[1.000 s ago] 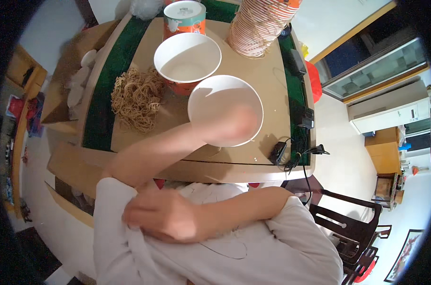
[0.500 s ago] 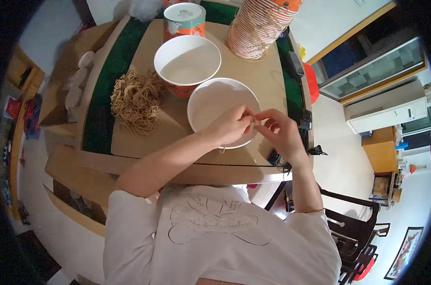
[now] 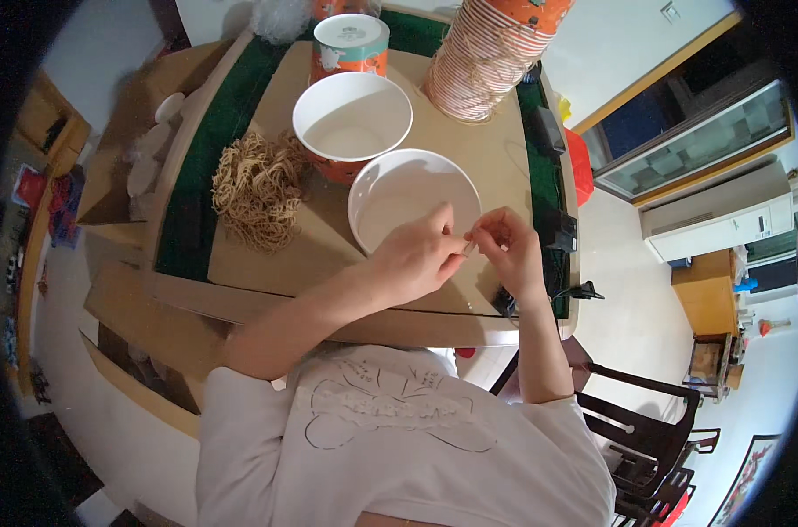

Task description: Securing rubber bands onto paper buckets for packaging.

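Note:
A white-lined paper bucket (image 3: 399, 189) stands near the table's front edge, its opening facing up. Over its near right rim, my left hand (image 3: 417, 259) is closed in a pinch. My right hand (image 3: 511, 255) meets it there, thumb and fingertips pressed together. Whatever small thing lies between the fingertips is too small to name. Behind stands a second open paper bucket (image 3: 351, 114) with an orange outside. A tangled heap of tan string loops (image 3: 258, 193) lies to the left of the buckets.
An upside-down bucket (image 3: 351, 39) stands farther back. A tall nested stack of buckets (image 3: 487, 66), wound with string, leans at the back right. Black adapters and cables (image 3: 559, 230) line the right edge. Open cardboard boxes (image 3: 109, 189) sit at the left, a dark chair (image 3: 641, 417) at the right.
My left hand has come nearer to me, its wrist lower, and my right hand has turned more upright. The fingertips still meet. The head view has shifted slightly.

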`<state>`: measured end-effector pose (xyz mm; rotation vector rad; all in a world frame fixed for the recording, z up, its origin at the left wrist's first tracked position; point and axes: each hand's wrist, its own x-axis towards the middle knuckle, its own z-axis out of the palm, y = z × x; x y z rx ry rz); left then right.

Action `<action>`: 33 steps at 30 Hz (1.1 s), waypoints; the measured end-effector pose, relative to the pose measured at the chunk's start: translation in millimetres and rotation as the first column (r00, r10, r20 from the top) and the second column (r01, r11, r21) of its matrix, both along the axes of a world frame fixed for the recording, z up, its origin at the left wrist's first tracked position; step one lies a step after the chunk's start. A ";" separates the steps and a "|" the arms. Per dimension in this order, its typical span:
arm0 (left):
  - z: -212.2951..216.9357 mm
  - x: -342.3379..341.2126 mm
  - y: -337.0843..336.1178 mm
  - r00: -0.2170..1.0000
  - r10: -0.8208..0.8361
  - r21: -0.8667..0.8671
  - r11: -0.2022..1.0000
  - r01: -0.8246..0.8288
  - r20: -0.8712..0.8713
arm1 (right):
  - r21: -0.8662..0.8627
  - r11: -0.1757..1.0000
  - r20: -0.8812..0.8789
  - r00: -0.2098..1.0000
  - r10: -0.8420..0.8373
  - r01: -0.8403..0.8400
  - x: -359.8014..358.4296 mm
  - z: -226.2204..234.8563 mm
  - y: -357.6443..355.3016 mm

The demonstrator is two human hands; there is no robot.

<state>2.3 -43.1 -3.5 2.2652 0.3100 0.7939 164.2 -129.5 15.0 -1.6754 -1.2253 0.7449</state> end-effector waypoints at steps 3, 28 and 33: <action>-0.2 1.1 0.4 0.999 0.050 0.066 0.997 -0.051 0.012 | 0.059 0.998 -0.091 0.996 -0.024 0.029 -1.6 -3.5 0.0; 7.0 36.2 4.1 0.995 -0.098 0.153 0.983 0.100 -0.025 | 0.265 0.939 -0.063 0.976 -0.208 0.217 -1.6 -33.2 -24.4; 12.4 36.4 16.7 0.955 -0.290 -0.987 0.158 -0.010 -0.056 | 0.399 0.843 -0.130 0.933 -0.337 0.360 -31.8 -43.0 -26.3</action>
